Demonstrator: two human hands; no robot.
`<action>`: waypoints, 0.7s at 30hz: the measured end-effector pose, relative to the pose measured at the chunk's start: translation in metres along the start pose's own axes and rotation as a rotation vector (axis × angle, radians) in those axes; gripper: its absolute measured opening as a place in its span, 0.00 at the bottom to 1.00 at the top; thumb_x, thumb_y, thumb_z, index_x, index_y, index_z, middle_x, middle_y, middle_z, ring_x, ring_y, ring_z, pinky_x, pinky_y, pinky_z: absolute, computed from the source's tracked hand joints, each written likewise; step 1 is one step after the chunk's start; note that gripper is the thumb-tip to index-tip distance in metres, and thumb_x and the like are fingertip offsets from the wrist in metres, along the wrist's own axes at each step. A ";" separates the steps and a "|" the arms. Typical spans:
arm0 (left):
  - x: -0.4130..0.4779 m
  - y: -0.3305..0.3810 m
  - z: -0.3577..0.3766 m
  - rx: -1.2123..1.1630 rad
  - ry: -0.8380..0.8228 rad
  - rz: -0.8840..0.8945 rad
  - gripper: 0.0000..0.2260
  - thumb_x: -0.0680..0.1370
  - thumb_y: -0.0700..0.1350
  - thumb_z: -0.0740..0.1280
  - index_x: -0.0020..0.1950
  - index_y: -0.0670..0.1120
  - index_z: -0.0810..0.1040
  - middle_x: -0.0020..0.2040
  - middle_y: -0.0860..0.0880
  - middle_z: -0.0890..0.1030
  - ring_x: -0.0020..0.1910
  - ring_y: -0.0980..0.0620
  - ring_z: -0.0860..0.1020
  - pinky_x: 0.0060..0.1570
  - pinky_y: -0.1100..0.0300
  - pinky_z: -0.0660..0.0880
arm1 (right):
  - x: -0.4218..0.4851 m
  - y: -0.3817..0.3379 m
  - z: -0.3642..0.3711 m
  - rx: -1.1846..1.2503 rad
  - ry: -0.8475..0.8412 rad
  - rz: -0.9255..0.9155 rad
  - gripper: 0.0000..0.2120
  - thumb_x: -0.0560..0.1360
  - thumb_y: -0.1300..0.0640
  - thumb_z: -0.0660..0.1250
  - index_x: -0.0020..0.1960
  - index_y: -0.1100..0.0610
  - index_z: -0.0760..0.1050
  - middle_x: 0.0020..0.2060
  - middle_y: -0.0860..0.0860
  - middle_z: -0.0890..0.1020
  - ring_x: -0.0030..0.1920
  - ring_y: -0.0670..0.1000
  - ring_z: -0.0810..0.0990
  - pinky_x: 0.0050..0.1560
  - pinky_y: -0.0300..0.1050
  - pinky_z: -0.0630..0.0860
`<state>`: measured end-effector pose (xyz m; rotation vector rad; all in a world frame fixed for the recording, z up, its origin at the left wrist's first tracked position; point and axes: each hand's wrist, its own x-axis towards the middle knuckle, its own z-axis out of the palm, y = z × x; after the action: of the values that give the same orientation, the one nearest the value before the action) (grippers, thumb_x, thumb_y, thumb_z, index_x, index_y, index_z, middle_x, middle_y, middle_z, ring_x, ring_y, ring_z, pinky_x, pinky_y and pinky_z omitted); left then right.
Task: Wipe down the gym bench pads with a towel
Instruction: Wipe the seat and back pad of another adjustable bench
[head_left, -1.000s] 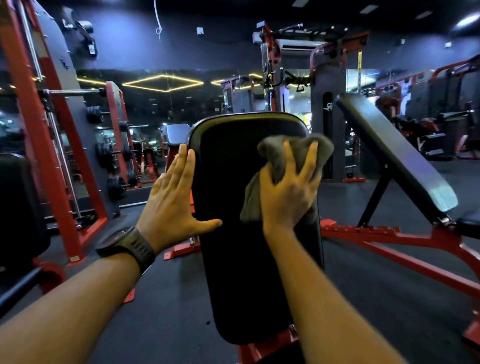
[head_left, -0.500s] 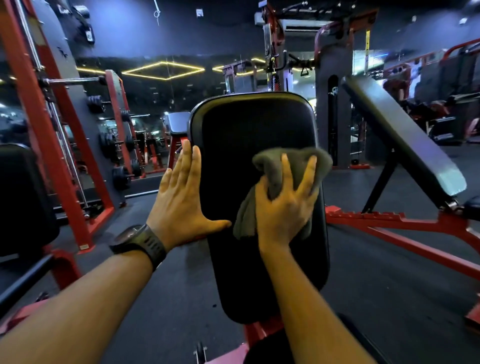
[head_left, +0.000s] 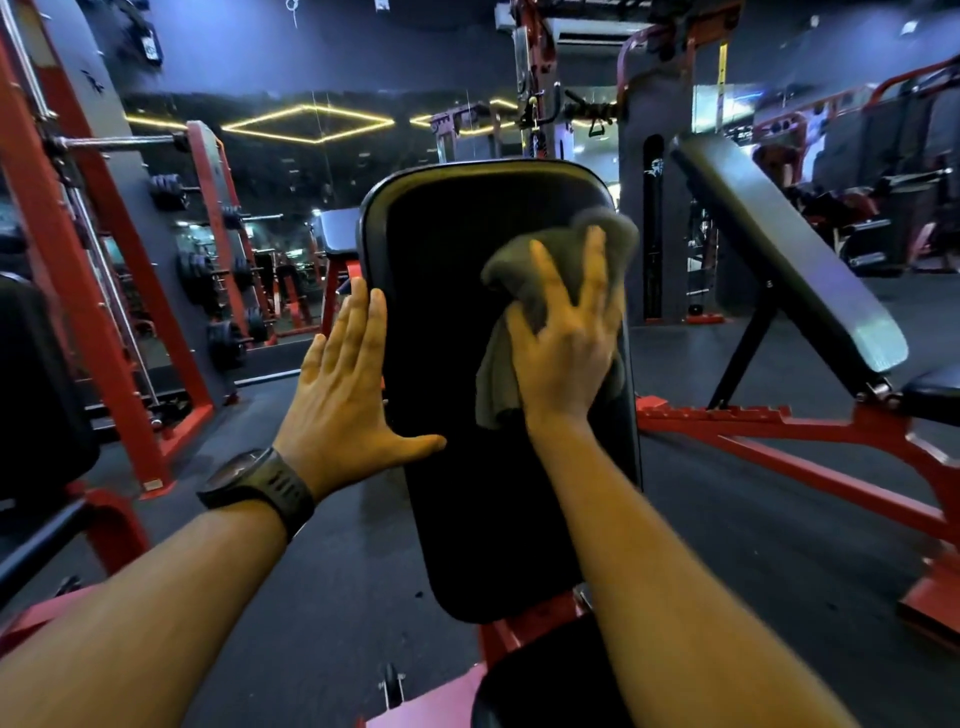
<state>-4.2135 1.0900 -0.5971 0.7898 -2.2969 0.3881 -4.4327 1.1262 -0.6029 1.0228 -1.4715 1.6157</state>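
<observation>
Towel (head_left: 519, 270) higher on pad (head_left: 467, 519), dark gym floor (head_left: 779, 545)

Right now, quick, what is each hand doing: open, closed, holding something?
Left hand: open, fingers straight, flat on the left edge of the bench pad.
Right hand: open, fingers spread, pressing the towel against the bench pad.

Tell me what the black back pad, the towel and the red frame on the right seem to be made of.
Back pad: probably vinyl or faux leather, smooth with a sheen along its rim. Towel: soft grey-green cloth, perhaps terry or microfibre, bunched in fuzzy folds. Red frame: painted metal, likely steel, straight bars.
</observation>
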 end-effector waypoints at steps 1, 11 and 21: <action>-0.001 0.000 -0.001 0.007 0.000 -0.004 0.63 0.62 0.76 0.65 0.80 0.48 0.33 0.80 0.51 0.31 0.80 0.52 0.36 0.77 0.41 0.45 | -0.018 -0.003 -0.001 0.008 0.024 0.170 0.27 0.74 0.46 0.64 0.74 0.45 0.72 0.80 0.56 0.60 0.75 0.69 0.62 0.66 0.69 0.71; 0.000 0.000 0.005 -0.068 0.039 -0.001 0.62 0.62 0.73 0.69 0.81 0.50 0.35 0.81 0.52 0.36 0.80 0.52 0.39 0.77 0.40 0.48 | 0.034 -0.044 0.006 -0.033 -0.088 -0.596 0.24 0.73 0.47 0.68 0.69 0.45 0.77 0.75 0.55 0.71 0.72 0.69 0.68 0.62 0.65 0.73; -0.006 0.006 0.005 -0.046 0.023 -0.016 0.61 0.63 0.76 0.64 0.79 0.51 0.31 0.80 0.52 0.31 0.80 0.53 0.36 0.77 0.39 0.48 | -0.082 -0.043 -0.010 -0.004 -0.066 0.113 0.28 0.73 0.44 0.63 0.73 0.44 0.71 0.80 0.55 0.60 0.74 0.69 0.63 0.66 0.67 0.71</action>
<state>-4.2162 1.0945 -0.6051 0.7760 -2.2693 0.3340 -4.3594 1.1405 -0.6580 1.0152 -1.6015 1.6714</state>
